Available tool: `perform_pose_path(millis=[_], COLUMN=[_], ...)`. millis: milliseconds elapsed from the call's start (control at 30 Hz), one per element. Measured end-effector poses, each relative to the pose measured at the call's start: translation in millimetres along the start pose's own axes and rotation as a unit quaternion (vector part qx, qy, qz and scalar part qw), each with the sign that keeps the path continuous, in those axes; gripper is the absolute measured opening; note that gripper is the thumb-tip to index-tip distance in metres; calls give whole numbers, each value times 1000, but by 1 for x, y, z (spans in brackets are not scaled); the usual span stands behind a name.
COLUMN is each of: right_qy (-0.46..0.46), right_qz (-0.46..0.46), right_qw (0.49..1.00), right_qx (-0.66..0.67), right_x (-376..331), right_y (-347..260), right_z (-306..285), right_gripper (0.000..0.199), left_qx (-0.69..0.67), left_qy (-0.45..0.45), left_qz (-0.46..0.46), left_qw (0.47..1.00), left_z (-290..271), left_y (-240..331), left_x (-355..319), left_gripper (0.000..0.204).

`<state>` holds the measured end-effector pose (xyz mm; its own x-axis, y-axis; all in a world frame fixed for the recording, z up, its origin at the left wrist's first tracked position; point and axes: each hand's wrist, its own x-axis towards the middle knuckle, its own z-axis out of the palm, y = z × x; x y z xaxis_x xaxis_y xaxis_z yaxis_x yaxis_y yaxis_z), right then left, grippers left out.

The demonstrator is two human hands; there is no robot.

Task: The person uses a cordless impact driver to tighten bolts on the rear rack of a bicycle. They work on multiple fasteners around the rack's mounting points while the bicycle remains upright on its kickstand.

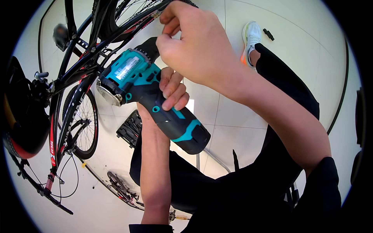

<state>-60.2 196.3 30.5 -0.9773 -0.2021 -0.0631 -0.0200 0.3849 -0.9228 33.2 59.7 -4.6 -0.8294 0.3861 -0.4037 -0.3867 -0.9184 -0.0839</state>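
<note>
A teal and black cordless drill [134, 72] lies across the middle of the view, its chuck [149, 49] toward the far side and its battery end toward me. My left hand [173, 89] is wrapped round the drill's grip; the palm is hidden behind it. Just beyond the chuck, my right hand [194, 42] is closed, thumb and fingers pinched together. Whatever they hold, if anything, is too small or hidden to name. Left of the drill stands a black bicycle [72, 72] with red and white markings, its frame close behind the drill body.
The bicycle's saddle [27, 116] and handlebar [29, 176] are at the left. A black tool case [131, 128] lies on the tiled floor below the drill, with a crankset [118, 182] nearer me. A white shoe [252, 37] and a small black object [268, 34] are at the far right.
</note>
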Motion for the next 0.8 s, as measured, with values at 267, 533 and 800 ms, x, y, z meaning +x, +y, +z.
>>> perform_pose_path(millis=[267, 533, 800], right_qy=[-258, -477, -407], right_qz=[163, 141, 200], right_qw=[950, 856, 872], right_qx=[58, 145, 186], right_x=[-40, -63, -72], right_y=[-9, -2, -4], right_z=[-16, -22, -1], right_gripper=[21, 50, 68], left_qx=[172, 217, 125], left_qy=[89, 40, 43], left_qz=[95, 158, 167], left_qw=[977, 962, 977], left_z=[7, 11, 9], left_y=[-14, 2, 6], left_x=[-19, -18, -14], left_gripper=[57, 48, 34])
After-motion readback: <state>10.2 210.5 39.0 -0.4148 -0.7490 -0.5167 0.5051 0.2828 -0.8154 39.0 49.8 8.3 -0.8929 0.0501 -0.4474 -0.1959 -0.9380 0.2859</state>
